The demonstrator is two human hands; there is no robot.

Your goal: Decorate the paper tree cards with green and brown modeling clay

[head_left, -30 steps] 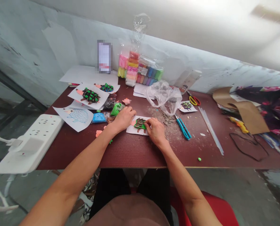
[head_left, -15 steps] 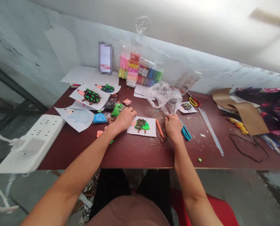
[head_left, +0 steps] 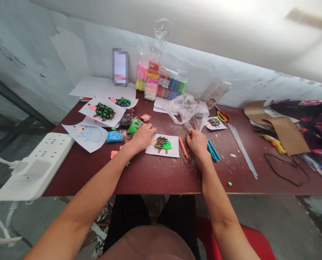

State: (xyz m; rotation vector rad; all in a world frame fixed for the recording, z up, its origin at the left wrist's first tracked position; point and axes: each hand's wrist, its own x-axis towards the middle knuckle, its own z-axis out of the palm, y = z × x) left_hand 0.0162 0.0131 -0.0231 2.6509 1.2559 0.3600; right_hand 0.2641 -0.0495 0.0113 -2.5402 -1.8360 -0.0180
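A white card (head_left: 174, 142) lies in front of me with a clay hedgehog (head_left: 164, 143) on it: pink face, green body and dark pointed pieces pressed in as spines. At the card's upper left corner rests my left hand (head_left: 144, 136), palm down, fingers lightly curved and loosely apart. My right hand (head_left: 198, 143) is closed in a pinch over scattered dark bits just below a clear plastic bag (head_left: 189, 108); whatever is between its fingertips is hidden. Between card and right hand lies an orange pen-like stick (head_left: 183, 147). A blue cutter (head_left: 213, 149) lies right of that hand.
Finished hedgehog cards (head_left: 104, 112) and a blue hedgehog drawing (head_left: 89, 133) lie at left, beside blue clay (head_left: 114, 136) and green clay (head_left: 135, 126). Packed coloured clay (head_left: 152, 81) stands at the back. Scissors (head_left: 223, 116), glue sticks (head_left: 243, 151) and a glue gun (head_left: 276, 144) are right.
My right hand has shifted slightly, its fingers drawing closer together at the bits below the bag. My left hand and the card are practically unmoved.
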